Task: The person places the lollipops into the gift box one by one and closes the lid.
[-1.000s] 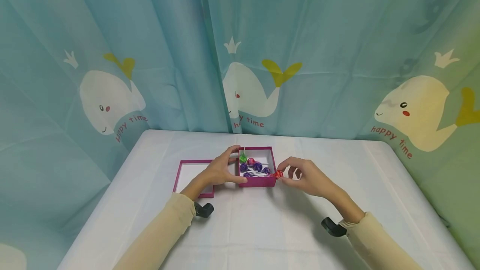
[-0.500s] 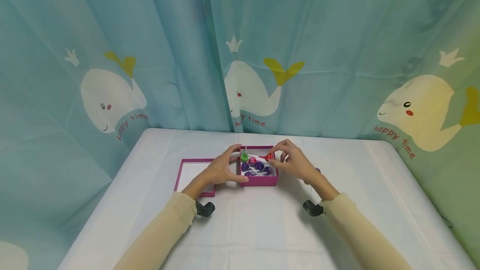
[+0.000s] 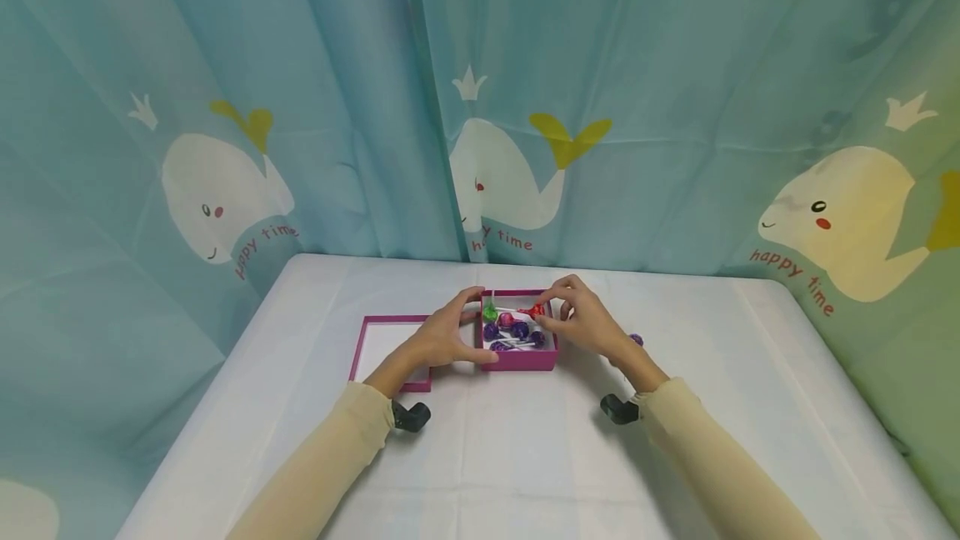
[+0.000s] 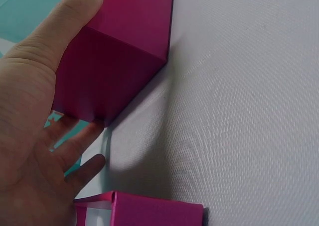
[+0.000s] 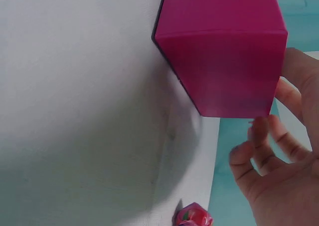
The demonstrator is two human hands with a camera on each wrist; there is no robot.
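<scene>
My left hand (image 3: 442, 340) holds the magenta box (image 3: 519, 361) at its left side, with the thumb on the front face, as the left wrist view shows. Inside the open box lie a green lollipop (image 3: 490, 314), a pink lollipop (image 3: 507, 321) and several purple lollipops (image 3: 520, 330), their white sticks crossing. Over the box's right rim, my right hand (image 3: 588, 323) pinches a red lollipop (image 3: 537, 311) by its wrapped head, stick pointing left. In the right wrist view the box wall hides that lollipop and part of the fingers.
Left of the box lies its magenta-rimmed lid (image 3: 393, 318), white inside up, partly behind my left forearm. Another wrapped lollipop (image 3: 636, 340) lies on the white tablecloth (image 3: 517, 448) beyond my right wrist. A light-blue whale-print curtain (image 3: 360, 107) hangs behind the table.
My right hand has carried the red lollipop from outside the box's right front corner to inside its back right part. The purple lollipop by the wrist has come into view. My left hand stays put.
</scene>
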